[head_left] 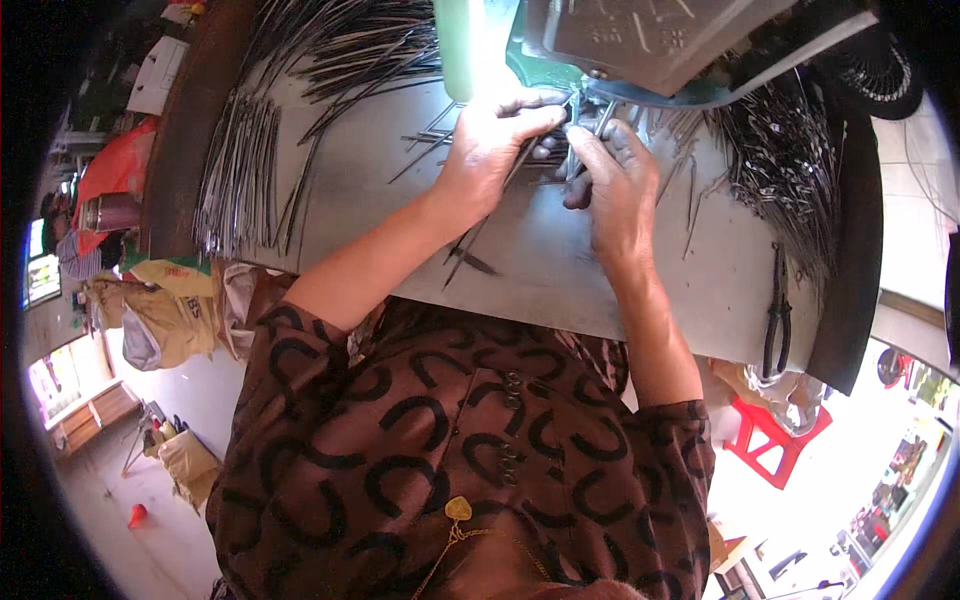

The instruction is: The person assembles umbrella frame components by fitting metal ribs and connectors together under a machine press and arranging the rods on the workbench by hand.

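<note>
Nearest, 6 o'clock: person's brown shirt (420, 430) with black curved marks, gold pendant (458, 509) at the neck. Next, grey counter (345, 200) across the middle, near edge curving under the forearms.

On it, 3 o'clock: dark pliers (778, 300) lying near the right rim, apart from the hands. Toward 12 o'clock, left hand (485, 145): fingers pinched on a thin dark rod (518, 165), which slants from the fingers toward 7 o'clock, over the counter. Between 1 and 2 o'clock, right hand (615, 180): fingers curled inward just beside the left ones, fingertips dark and smudged; cannot tell what, if anything, they grip. Few loose rods (425, 150) lie left of and under the hands.

Farther out, rod piles: one at 10 o'clock (240, 175), strands roughly side by side; another at 11 o'clock (360, 50), more crossed; a big tangled dark heap (785, 150) at 2 o'clock. Machine (650, 40) at 1 o'clock, grey-brown panel and green parts, right above the hands; bright glare at 12 o'clock hides detail.

Off the counter: tan sack (170, 320) at 9 o'clock, red stool (780, 440) at 4 o'clock, small red object (138, 516) on the floor at 8 o'clock.
</note>
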`<state>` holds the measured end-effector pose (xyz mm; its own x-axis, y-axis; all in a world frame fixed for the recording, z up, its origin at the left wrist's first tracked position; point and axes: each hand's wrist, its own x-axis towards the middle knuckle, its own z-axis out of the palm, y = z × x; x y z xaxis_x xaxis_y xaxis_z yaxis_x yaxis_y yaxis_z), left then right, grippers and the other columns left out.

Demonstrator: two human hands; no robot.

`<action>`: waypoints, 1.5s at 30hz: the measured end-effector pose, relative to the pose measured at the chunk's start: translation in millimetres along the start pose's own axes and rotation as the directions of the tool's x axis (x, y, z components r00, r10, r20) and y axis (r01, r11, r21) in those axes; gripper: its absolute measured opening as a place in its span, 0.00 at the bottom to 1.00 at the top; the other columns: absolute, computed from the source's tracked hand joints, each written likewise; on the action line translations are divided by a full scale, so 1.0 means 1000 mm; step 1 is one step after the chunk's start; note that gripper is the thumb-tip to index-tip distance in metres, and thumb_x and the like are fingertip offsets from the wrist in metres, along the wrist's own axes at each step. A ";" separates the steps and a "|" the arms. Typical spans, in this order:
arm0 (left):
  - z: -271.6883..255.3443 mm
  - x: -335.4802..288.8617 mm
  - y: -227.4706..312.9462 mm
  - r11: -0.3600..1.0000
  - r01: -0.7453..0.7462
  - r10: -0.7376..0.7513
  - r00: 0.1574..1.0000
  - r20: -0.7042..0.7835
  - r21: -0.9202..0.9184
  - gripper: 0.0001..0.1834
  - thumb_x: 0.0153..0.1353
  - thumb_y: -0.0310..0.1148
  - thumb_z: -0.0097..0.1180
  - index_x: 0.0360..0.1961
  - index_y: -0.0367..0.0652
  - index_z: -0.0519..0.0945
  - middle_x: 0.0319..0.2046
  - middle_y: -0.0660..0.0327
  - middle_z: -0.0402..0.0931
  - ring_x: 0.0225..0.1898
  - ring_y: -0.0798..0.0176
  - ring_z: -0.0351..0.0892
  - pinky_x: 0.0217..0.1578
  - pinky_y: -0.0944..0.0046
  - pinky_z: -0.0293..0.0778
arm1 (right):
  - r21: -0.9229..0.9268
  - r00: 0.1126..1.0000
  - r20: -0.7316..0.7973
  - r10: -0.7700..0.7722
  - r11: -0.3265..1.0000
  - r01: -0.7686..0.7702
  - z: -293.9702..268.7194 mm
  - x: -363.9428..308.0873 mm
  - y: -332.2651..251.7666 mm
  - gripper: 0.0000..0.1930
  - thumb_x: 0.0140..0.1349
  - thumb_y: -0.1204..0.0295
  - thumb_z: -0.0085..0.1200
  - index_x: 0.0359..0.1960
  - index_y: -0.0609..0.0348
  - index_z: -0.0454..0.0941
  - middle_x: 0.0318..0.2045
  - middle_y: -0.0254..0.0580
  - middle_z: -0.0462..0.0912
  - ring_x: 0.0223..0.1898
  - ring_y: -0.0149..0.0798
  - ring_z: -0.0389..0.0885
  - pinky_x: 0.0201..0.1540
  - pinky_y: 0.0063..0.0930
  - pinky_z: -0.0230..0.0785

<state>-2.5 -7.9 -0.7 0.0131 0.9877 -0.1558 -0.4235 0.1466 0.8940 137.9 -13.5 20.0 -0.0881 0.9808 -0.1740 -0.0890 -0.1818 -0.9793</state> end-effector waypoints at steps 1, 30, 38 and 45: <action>0.001 0.001 0.001 1.000 -0.001 0.001 1.000 -0.005 0.001 0.14 0.57 0.27 0.59 0.45 0.35 0.79 0.32 0.64 0.79 0.29 0.75 0.74 0.31 0.76 0.70 | 0.001 1.000 0.004 0.002 1.000 -0.002 0.000 0.001 0.000 0.06 0.61 0.72 0.52 0.33 0.64 0.75 0.19 0.34 0.74 0.14 0.25 0.68 0.15 0.20 0.61; 0.003 0.009 0.002 0.999 -0.028 0.028 0.999 0.026 -0.025 0.11 0.57 0.29 0.59 0.41 0.37 0.81 0.32 0.65 0.79 0.31 0.75 0.75 0.31 0.75 0.69 | 0.080 0.999 -0.024 0.024 0.997 -0.022 0.001 0.008 -0.004 0.08 0.62 0.69 0.53 0.31 0.60 0.77 0.18 0.34 0.76 0.14 0.24 0.69 0.16 0.18 0.60; 0.000 0.011 0.001 0.998 0.030 -0.027 0.998 0.052 -0.056 0.10 0.57 0.29 0.59 0.40 0.38 0.81 0.32 0.66 0.79 0.33 0.74 0.75 0.32 0.75 0.69 | -0.053 0.999 0.019 0.039 0.998 -0.038 -0.006 0.016 -0.006 0.07 0.60 0.69 0.54 0.31 0.61 0.77 0.18 0.33 0.74 0.13 0.24 0.67 0.14 0.20 0.59; -0.001 0.014 -0.005 0.995 0.037 -0.031 0.997 0.064 -0.096 0.09 0.57 0.29 0.59 0.39 0.39 0.80 0.33 0.65 0.78 0.33 0.74 0.75 0.31 0.75 0.70 | -0.063 0.999 0.045 0.023 0.998 -0.020 -0.009 0.020 -0.001 0.08 0.60 0.68 0.55 0.32 0.60 0.78 0.19 0.30 0.74 0.12 0.22 0.66 0.13 0.18 0.57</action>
<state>-1.4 5.5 -8.1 0.0844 0.9841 -0.1562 -0.5073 0.1774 0.8433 144.8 6.6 17.1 -0.1347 0.9722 -0.1916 -0.0244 -0.1965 -0.9802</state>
